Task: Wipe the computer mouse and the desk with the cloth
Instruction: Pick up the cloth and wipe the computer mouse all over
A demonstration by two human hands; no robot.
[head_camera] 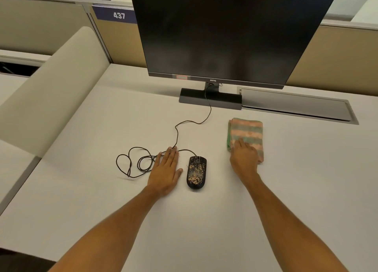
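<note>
A black wired computer mouse (196, 173) lies on the white desk (204, 214), speckled with pale crumbs. My left hand (166, 169) lies flat on the desk just left of the mouse, fingers together, resting over the cord, holding nothing. A folded cloth (246, 131) with pink and green stripes lies to the right of the mouse. My right hand (244, 159) rests on the cloth's near edge, fingers flat on the fabric; whether it grips the cloth is unclear.
A dark monitor (225, 32) on a black stand (210, 98) stands behind the mouse. The mouse cord (133, 163) loops at the left. A grey cable hatch (296, 105) sits at the back right. Beige partitions (51, 87) border the desk at left and rear.
</note>
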